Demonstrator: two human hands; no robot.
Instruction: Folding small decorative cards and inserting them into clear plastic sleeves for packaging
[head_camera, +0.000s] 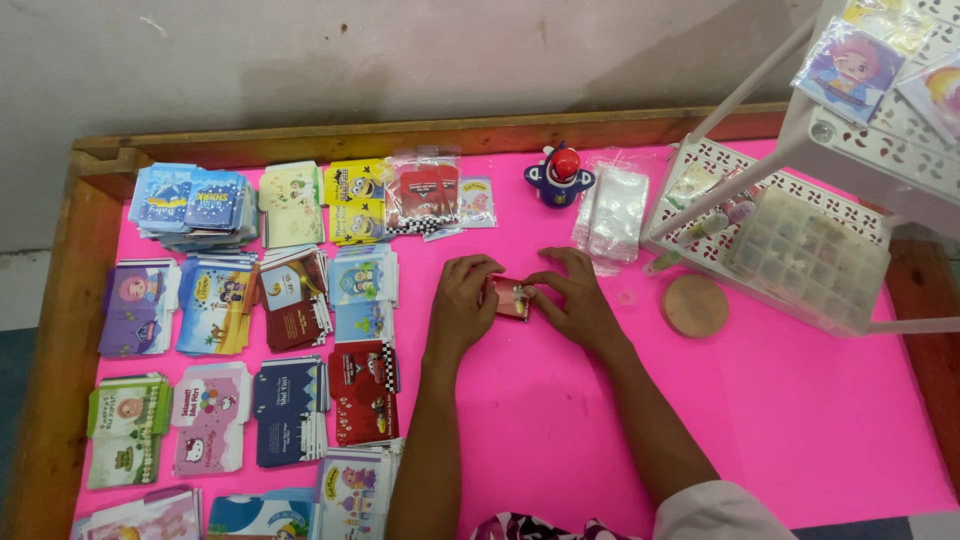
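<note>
We noted both sets of fingers curled in and pinching one small red packet (512, 297) between them. The left hand (462, 305) gripped its left edge, knuckles up, fingertips tucked under or against that edge. The right hand (577, 300) held the right edge, thumb and forefinger pressed together on it; we could not tell how far the fingertips reached underneath.

The packet lay flat on or just above the pink tabletop (780, 420), near the middle, only its centre strip showing between the hands.

Our judgement: the packet was light, thin and flexible, with a glossy clear wrap likely to be slippery. It should bend or crease under a hard squeeze, so the edges or corners seemed the right places to hold, with a light pinch.

Just to the left stood rows of stacked small cards (300, 300). Beyond the hands sat a small toy (560, 175) and a pile of clear sleeves (615, 210). A round wooden disc (695, 305) lay to the right, beside a white rack (730, 165).
</note>
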